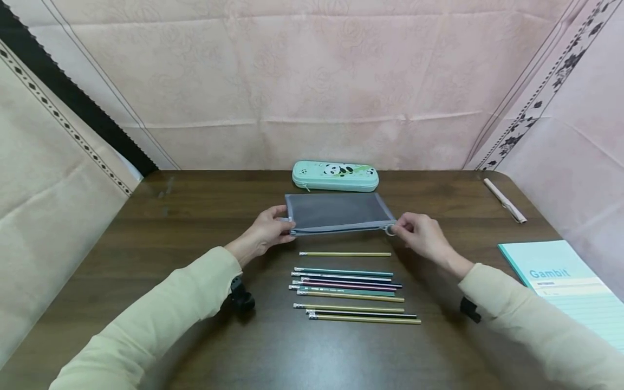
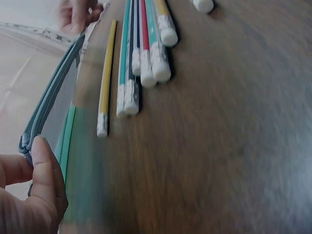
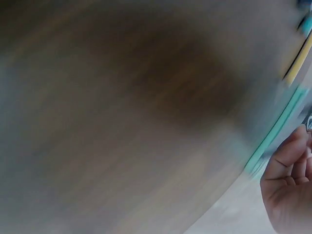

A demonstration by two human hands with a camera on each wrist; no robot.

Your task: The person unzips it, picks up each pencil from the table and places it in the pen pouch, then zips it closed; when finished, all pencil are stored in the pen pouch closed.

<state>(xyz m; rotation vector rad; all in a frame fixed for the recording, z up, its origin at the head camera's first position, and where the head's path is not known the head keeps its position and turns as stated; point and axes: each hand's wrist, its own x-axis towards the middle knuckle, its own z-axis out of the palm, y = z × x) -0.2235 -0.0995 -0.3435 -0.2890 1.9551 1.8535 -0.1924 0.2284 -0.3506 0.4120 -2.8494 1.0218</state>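
A grey zippered pouch [image 1: 338, 211] is held by its near edge above the table, zipper side toward me. My left hand [image 1: 265, 228] pinches its near left corner between thumb and fingers; the left wrist view shows the zipper edge [image 2: 51, 92] running away from that grip. At the near right corner, beside a ring-shaped zipper pull [image 1: 389, 231], my right hand [image 1: 423, 236] pinches the pouch end. In the right wrist view only part of the right hand [image 3: 290, 180] shows. Below the pouch lie several pencils [image 1: 348, 295], roughly parallel, eraser ends to the left, with a yellow pencil [image 1: 345, 254] nearest it.
Behind the pouch sits a mint pencil case [image 1: 336, 176] with a panda print, against the cloth backdrop [image 1: 312, 81]. A white pen [image 1: 504, 200] lies at the far right of the brown table [image 1: 195, 200]. A mint notepad [image 1: 556, 265] rests near the right edge.
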